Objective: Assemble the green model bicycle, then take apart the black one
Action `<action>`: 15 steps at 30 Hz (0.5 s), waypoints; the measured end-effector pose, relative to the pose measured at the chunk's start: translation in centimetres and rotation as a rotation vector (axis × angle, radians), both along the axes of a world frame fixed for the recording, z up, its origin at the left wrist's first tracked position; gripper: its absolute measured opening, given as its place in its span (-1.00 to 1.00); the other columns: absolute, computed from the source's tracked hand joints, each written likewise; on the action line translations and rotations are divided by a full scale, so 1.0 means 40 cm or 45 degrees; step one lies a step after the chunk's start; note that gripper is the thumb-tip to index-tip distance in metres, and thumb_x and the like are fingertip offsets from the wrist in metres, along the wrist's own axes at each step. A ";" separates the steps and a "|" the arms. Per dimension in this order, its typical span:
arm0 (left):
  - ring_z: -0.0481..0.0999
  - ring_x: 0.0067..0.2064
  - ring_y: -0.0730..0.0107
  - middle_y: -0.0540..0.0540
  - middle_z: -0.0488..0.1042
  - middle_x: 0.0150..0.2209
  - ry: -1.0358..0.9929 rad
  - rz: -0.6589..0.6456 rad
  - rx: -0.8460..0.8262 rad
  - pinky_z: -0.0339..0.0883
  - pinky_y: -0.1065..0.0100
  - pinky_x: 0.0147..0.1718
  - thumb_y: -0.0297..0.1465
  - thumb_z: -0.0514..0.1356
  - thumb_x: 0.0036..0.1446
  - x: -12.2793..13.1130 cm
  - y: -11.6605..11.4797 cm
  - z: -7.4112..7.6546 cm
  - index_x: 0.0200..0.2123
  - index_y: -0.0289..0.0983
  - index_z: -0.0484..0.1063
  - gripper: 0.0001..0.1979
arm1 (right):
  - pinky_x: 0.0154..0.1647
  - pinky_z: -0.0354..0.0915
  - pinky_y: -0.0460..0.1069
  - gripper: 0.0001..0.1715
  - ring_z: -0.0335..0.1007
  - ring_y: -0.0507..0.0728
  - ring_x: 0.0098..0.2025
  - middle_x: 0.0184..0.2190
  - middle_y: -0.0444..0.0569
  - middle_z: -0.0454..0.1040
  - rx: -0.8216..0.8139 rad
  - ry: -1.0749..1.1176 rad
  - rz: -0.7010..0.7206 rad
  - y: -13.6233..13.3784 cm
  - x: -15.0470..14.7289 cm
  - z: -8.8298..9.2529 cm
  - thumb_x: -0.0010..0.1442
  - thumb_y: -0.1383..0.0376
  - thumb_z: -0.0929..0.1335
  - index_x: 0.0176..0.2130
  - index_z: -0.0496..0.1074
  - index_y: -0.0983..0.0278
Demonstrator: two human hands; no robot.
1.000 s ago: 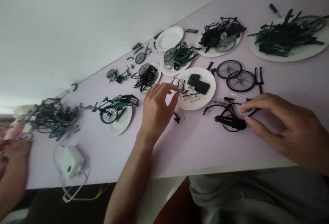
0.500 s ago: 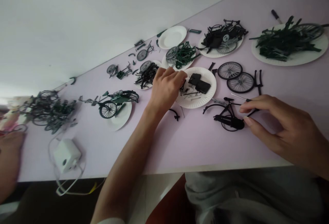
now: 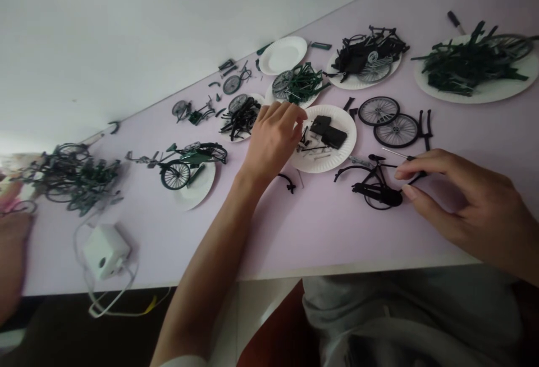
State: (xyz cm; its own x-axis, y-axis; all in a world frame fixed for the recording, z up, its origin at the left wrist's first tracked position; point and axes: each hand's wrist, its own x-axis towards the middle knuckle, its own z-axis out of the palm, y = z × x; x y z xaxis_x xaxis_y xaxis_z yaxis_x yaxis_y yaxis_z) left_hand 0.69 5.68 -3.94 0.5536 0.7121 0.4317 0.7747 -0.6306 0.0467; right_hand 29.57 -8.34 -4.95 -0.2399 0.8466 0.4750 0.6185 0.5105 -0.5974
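Observation:
My left hand (image 3: pixel 275 134) is curled over the left rim of a white paper plate (image 3: pixel 350 141), its thumb and fingertips drawn together; anything pinched there is hidden. Two black flat blocks (image 3: pixel 334 137) and several small screws and pins lie on that plate. My right hand (image 3: pixel 471 198) is low over the table. A thin screwdriver (image 3: pixel 396 152) pokes out from behind its index finger, the handle mostly covered. Between that thumb and index finger there is a gap, right beside a black model bicycle frame (image 3: pixel 374 187) lying on its side.
Two loose wheels (image 3: pixel 379 111) overlap behind the frame. Plates of black parts (image 3: pixel 370 55) and green parts (image 3: pixel 471 64) stand at the back right. A green model bicycle (image 3: pixel 193 159) lies at left, beyond a white adapter (image 3: pixel 106 250). Another person's arm (image 3: pixel 14 260) is at far left.
My left hand has lifted slightly from the small parts, and its thumb shows more. My right hand stays beside the bicycle frame. The whole view has shifted a little.

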 end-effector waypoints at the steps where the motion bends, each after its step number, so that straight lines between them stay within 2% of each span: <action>1: 0.51 -0.15 0.25 -0.08 0.53 -0.24 -0.056 -0.027 -0.009 0.37 0.20 -0.10 -0.59 0.08 0.31 0.001 -0.008 0.006 -0.17 -0.21 0.41 -0.81 | -0.05 0.52 0.06 -0.77 0.59 0.18 -0.11 -0.12 -0.05 0.60 -0.003 0.002 0.001 0.001 0.000 0.001 0.32 0.31 0.40 -0.01 0.44 0.15; 4: 0.52 -0.18 0.34 -0.10 0.50 -0.20 -0.232 -0.163 -0.061 0.44 0.27 -0.15 -0.62 0.08 0.29 0.011 -0.044 0.030 -0.16 -0.23 0.39 -0.80 | -0.05 0.52 0.07 -0.78 0.60 0.18 -0.12 -0.13 -0.06 0.60 -0.024 0.020 0.012 0.003 -0.002 0.005 0.32 0.34 0.39 -0.03 0.45 0.13; 7: 0.54 -0.13 0.34 -0.14 0.50 -0.14 -0.296 -0.362 -0.131 0.48 0.27 -0.18 -0.62 0.08 0.34 0.039 -0.097 0.054 -0.15 -0.24 0.44 -0.79 | -0.02 0.51 0.07 -0.78 0.60 0.17 -0.13 -0.14 -0.06 0.60 -0.035 0.051 0.028 0.005 -0.004 0.008 0.31 0.37 0.38 -0.04 0.45 0.13; 9: 0.56 -0.09 0.32 -0.15 0.52 -0.13 -0.357 -0.472 -0.154 0.50 0.25 -0.13 -0.62 0.11 0.35 0.064 -0.133 0.066 -0.13 -0.24 0.48 -0.78 | -0.01 0.50 0.06 -0.79 0.59 0.17 -0.13 -0.15 -0.06 0.60 -0.043 0.064 0.036 0.006 -0.005 0.009 0.31 0.36 0.38 -0.05 0.45 0.14; 13: 0.59 -0.10 0.36 -0.13 0.54 -0.15 -0.626 -0.684 -0.358 0.54 0.34 -0.19 -0.63 0.20 0.32 0.119 -0.190 0.065 -0.10 -0.23 0.53 -0.78 | -0.04 0.49 0.07 -0.79 0.59 0.18 -0.12 -0.15 -0.07 0.60 -0.112 0.076 0.033 0.004 -0.004 0.013 0.31 0.35 0.37 -0.05 0.45 0.12; 15: 0.61 -0.10 0.38 -0.12 0.57 -0.15 -0.715 -0.734 -0.450 0.56 0.35 -0.19 -0.62 0.22 0.33 0.140 -0.209 0.054 -0.07 -0.23 0.53 -0.78 | -0.05 0.49 0.07 -0.79 0.58 0.17 -0.12 -0.15 -0.07 0.59 -0.132 0.084 0.032 0.003 -0.003 0.014 0.32 0.35 0.37 -0.04 0.43 0.12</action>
